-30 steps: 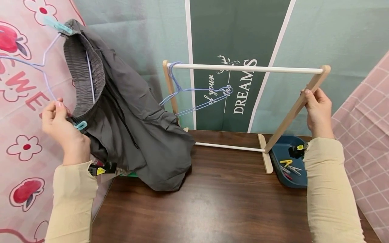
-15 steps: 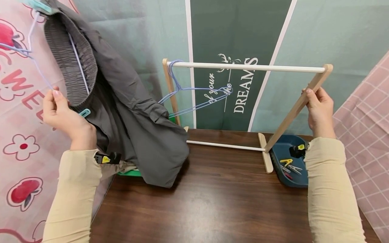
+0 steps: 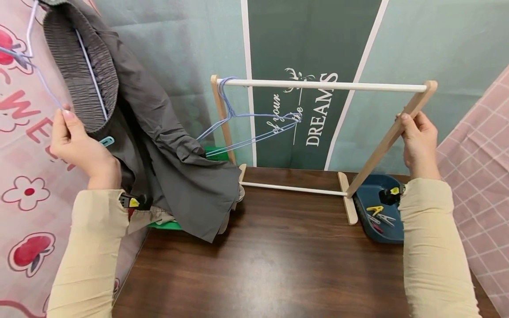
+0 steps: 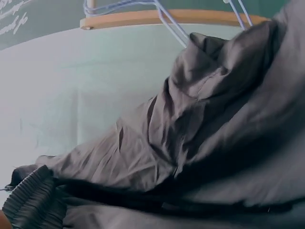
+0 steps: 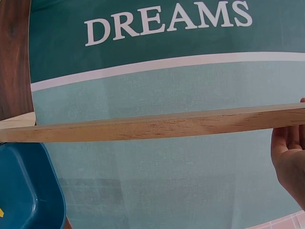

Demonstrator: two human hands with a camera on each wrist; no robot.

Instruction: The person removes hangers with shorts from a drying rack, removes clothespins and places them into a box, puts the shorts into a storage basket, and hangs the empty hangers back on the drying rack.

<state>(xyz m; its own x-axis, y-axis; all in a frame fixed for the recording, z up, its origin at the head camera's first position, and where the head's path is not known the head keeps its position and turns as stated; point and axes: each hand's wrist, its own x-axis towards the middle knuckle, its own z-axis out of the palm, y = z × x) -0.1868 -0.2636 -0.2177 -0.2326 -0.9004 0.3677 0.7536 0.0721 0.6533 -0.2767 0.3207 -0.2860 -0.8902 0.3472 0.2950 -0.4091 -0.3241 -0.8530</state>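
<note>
My left hand [image 3: 81, 143] pinches the wire of a pale blue hanger [image 3: 91, 73]. Grey elastic-waist trousers [image 3: 159, 145] hang from it, fastened by a light blue clothespin [image 3: 107, 141] near the hand. The top of the waistband runs up to the frame's edge. Their fabric fills much of the left wrist view, too. At the right, my right hand [image 3: 420, 141] grips the wooden post [image 3: 377, 154] of a small clothes rack. Bare blue hangers [image 3: 222, 126] are hooked at the left end of its white top bar [image 3: 318, 85], with the trouser leg overlapping them.
A blue tray [image 3: 362, 207] with several clothespins [image 3: 374, 210] stands beside the rack's right foot [image 3: 350, 210]. Behind the trousers a green basket [image 3: 167, 225] with beige cloth partly shows. Everything stands on a brown wooden table [image 3: 286, 256], with curtains at the back and sides.
My left hand and the hanger have moved up and to the left, drawing the trousers off more of the green basket. The right hand stays on the post, and the rack has barely shifted.
</note>
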